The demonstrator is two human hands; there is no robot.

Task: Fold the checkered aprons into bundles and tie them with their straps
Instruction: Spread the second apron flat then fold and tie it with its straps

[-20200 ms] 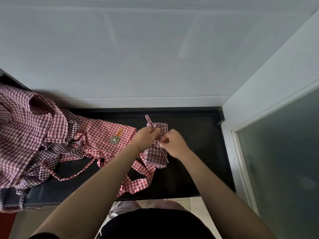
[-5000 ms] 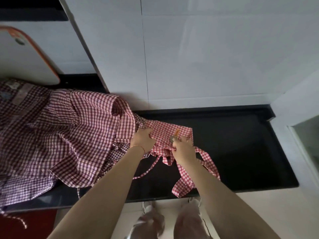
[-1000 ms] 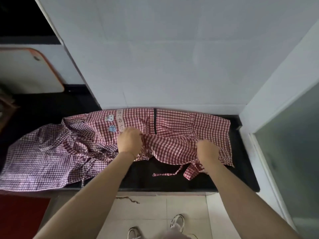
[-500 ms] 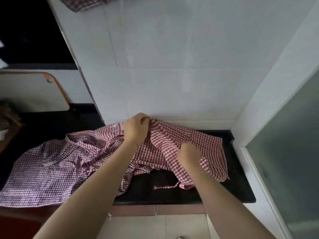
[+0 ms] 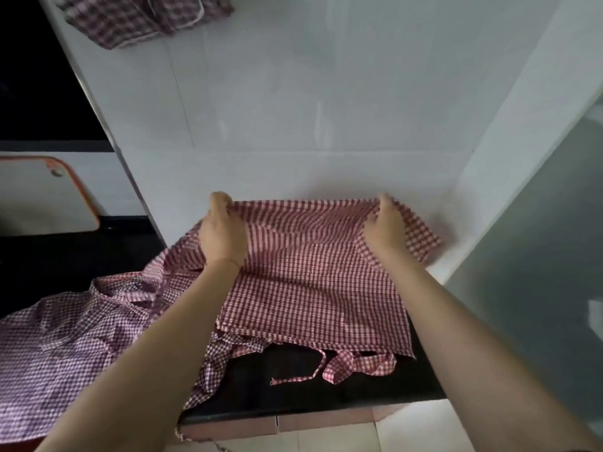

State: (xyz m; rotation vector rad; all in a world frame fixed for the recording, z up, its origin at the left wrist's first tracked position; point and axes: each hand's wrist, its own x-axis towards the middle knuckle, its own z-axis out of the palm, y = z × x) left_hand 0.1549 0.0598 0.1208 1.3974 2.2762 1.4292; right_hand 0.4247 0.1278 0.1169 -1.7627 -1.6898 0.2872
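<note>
Two hands lifting one red checkered apron (image 5: 310, 282) by its far edge over black counter (image 5: 359, 386): left hand (image 5: 222, 236) and right hand (image 5: 386, 226), fingers curled pinching cloth. Straps (image 5: 355, 367) trailing at near edge. Purple checkered apron (image 5: 65, 347) heaped left; another checkered cloth (image 5: 137, 17) top left.

Both hands hold up the top edge of a red-and-white checkered cloth apron (image 5: 313, 288), the left hand (image 5: 223, 236) and right hand (image 5: 386, 230) each gripping a corner; its straps (image 5: 355, 367) trail on the black bench (image 5: 293, 399), beside a crumpled purple checkered apron (image 5: 65, 347).
</note>
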